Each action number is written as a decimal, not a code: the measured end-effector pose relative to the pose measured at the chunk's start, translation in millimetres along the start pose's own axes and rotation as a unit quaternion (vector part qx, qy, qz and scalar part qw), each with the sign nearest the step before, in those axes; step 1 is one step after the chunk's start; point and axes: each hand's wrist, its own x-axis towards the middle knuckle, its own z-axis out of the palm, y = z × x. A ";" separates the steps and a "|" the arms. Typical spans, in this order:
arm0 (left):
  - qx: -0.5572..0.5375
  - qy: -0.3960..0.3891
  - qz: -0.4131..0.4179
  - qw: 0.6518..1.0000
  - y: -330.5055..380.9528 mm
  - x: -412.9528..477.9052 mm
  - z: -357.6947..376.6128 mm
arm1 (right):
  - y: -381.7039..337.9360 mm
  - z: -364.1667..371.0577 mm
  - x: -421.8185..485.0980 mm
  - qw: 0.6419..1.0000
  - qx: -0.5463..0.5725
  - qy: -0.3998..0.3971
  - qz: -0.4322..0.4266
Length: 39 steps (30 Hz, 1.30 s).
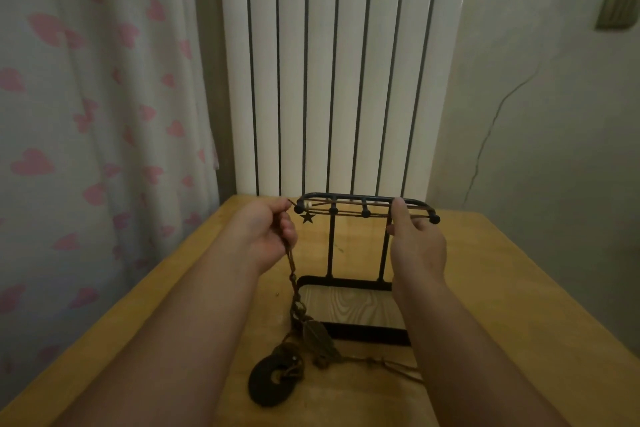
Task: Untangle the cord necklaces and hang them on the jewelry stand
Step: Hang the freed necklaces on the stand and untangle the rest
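Observation:
A black metal jewelry stand point(331, 246) with a wood-grain base stands on the wooden table point(502, 288). A brown cord necklace point(346, 211) with a small star charm point(307, 218) and a white bead is stretched across the stand's top pegs. My left hand point(266, 232) pinches the cord's left end at the stand's left corner; more cord hangs down from this hand. My right hand point(415, 239) pinches the cord near the right pegs, thumb up against the top rail. Tangled cords with a leaf pendant point(317, 334) and a dark ring pendant point(273, 378) lie by the base.
A white ribbed radiator point(339, 62) rises behind the table. A curtain with pink hearts point(97, 114) hangs at the left. A cracked wall with a switch plate point(616, 9) is at the right.

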 end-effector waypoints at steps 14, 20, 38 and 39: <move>-0.106 -0.010 -0.069 0.992 19.1 -5.4 5.4 | 0.9 2.0 -0.2 1.000 0.009 0.007 0.003; -0.126 -0.068 -0.026 0.989 26.3 -27.8 20.3 | 2.6 3.0 0.7 1.000 0.010 0.011 0.000; -0.022 -0.090 0.010 0.996 26.9 -40.1 34.8 | -8.4 6.9 2.6 0.992 0.086 -0.061 0.075; -0.010 -0.096 0.010 0.995 26.2 -40.2 35.7 | -10.4 7.2 2.3 0.989 0.092 -0.075 0.082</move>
